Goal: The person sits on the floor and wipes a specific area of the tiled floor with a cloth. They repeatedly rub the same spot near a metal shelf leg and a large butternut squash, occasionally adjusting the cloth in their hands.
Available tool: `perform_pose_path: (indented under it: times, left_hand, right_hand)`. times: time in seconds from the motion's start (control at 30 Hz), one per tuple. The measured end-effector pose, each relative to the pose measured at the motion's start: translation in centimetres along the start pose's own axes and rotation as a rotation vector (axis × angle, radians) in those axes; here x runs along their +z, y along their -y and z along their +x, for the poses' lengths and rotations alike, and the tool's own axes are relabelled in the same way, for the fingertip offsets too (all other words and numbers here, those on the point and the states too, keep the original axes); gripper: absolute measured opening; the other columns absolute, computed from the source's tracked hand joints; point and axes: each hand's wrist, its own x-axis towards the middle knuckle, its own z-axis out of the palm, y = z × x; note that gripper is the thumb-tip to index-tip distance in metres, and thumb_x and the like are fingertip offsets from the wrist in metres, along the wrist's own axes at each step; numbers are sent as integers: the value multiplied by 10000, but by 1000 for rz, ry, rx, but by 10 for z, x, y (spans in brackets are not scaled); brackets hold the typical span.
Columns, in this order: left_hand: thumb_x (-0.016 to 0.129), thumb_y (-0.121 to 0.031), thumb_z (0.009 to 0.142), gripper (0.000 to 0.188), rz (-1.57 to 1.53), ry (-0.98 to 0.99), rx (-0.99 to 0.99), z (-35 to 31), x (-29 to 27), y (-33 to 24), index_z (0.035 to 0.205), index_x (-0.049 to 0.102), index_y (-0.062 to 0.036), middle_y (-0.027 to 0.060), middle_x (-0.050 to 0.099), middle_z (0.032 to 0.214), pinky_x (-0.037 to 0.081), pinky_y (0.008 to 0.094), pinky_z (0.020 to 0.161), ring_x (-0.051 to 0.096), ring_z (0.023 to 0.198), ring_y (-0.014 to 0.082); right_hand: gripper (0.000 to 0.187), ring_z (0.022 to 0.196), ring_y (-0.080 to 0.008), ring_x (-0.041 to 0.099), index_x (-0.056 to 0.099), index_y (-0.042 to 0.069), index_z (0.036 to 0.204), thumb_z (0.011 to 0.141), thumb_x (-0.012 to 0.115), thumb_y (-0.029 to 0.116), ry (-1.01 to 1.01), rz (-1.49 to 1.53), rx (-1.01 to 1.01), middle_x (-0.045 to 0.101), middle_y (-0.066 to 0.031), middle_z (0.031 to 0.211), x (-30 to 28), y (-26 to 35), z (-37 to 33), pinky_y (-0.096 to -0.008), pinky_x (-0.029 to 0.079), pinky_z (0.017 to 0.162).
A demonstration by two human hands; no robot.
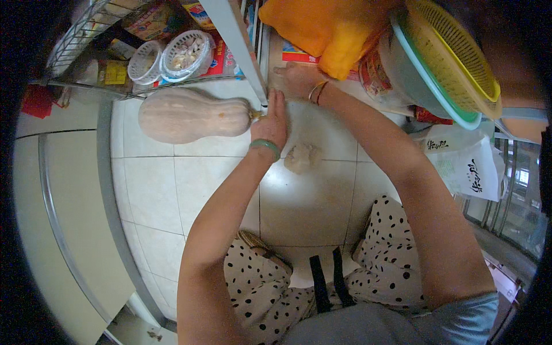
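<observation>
A tan butternut squash lies on its side on the white tiles, its stem end toward my left hand. The fingers of that hand are stretched out beside the foot of a grey rack post, close to the stem; whether it touches either I cannot tell. Farther forward, my right hand reaches to the floor at the edge of an orange cloth, its fingers partly hidden and blurred. Between my forearms sits a small, blurred, pale-brown lump on the tiles.
A wire rack at far left holds white baskets, one with garlic. Stacked colanders and basins stand at far right, above white plastic bags. A cream cabinet lines the left side. My knees are at the near side.
</observation>
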Motion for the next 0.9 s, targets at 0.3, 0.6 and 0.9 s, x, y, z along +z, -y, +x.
perform_pose_path:
  times: [0.3,0.6,0.9]
  left_hand:
    - [586,-207,759,804,-33,69,22,2,4,19,1403,135,-40,118,71,1493,524,395,683,647,812,280]
    - [512,-103,793,727,20,32,37,16,37,15,1421,160,-203,191,115,1466,536,381,602,647,805,307]
    - [503,-94,815,665,178,150,129,24,8,22,1405,219,-212,194,171,1442,518,492,509,620,866,367]
  right_hand:
    - [446,778,-293,589,490,220,1226,796,524,107,97,57,30,547,-121,921,-38,-13,-111,-383,493,632]
    - [410,723,-302,589,529,208,1167,769,526,109,97,141,105,550,-108,860,-21,-9,-109,-404,483,576]
    - [422,783,-314,587,513,243,1217,811,520,128,27,188,184,560,-115,940,-34,-9,-132,-396,496,631]
